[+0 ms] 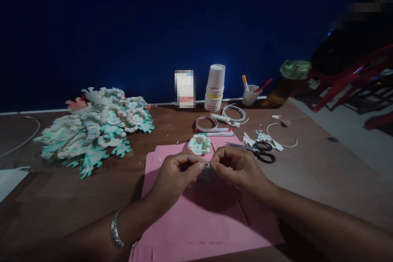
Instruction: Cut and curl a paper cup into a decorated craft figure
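A cut paper-cup figure (pixel 198 145) with a green-drawn face and curled white segments around it is over the pink sheets. Its green lower part shows dimly below my fingertips. My left hand (pixel 181 172) is closed, thumb and forefinger pinching at the figure's middle. From the other side my right hand (pixel 238 168) pinches at the same spot, fingertips almost touching the left ones. A small pale bit shows between them; the fingers hide the rest. Stacked pink paper (pixel 215 225) lies under both hands, with a thin stick (pixel 242 208) on it.
A heap of similar cut figures (pixel 98 127) lies left. Black scissors (pixel 264 151), white scraps (pixel 260 139), markers (pixel 215 134) and rings (pixel 206 123) are beyond my right hand. Stacked paper cups (pixel 214 90) and a cup of pens (pixel 251 95) stand near the blue wall.
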{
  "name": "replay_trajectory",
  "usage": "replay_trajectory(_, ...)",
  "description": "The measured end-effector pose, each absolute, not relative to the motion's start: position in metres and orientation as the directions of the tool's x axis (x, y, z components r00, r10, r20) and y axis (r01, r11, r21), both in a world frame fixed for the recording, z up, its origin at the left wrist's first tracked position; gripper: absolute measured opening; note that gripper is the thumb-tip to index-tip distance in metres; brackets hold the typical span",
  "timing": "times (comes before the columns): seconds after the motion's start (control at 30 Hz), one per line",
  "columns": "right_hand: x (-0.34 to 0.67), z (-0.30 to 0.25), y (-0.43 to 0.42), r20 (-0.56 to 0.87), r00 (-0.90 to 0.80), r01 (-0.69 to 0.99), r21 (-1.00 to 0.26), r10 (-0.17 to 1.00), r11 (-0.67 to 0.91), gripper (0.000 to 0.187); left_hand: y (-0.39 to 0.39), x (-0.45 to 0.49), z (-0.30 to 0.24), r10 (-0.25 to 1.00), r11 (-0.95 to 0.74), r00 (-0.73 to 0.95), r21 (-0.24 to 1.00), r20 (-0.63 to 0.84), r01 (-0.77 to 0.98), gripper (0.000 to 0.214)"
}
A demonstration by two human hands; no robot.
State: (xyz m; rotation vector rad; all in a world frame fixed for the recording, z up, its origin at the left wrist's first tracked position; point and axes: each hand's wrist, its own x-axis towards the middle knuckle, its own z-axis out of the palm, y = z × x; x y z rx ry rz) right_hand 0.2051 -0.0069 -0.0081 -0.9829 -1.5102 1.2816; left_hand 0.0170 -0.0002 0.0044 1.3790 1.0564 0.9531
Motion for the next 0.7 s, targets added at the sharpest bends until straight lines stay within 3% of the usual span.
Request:
replay_trajectory(0.3,0.2044,-0.0042,-0.0084,0.210,-0.262,0.156,-0.954,0.942,0.256,0.012,-0.0007,0.0186,0.0074,0.949,-0.194,0.278,0.970,0.149,0.143,0.012)
replay_trajectory(0.5,0.2037,-0.0058,-0.0076,0.173,-0.277,0.046,-0.980,0.945,0.193,0.014,0.0005,0.0173,0.0048,0.960,-0.094,0.272,0.992,0.068,0.082,0.012)
replay_trajectory(0.7,0.2049,-0.0089,-0.0057,0.115,-0.292,-0.175,-0.982,0.949,0.065,0.019,0.0024,0.0173,0.0029,0.970,0.019,0.243,0.999,-0.028,0.038,0.013)
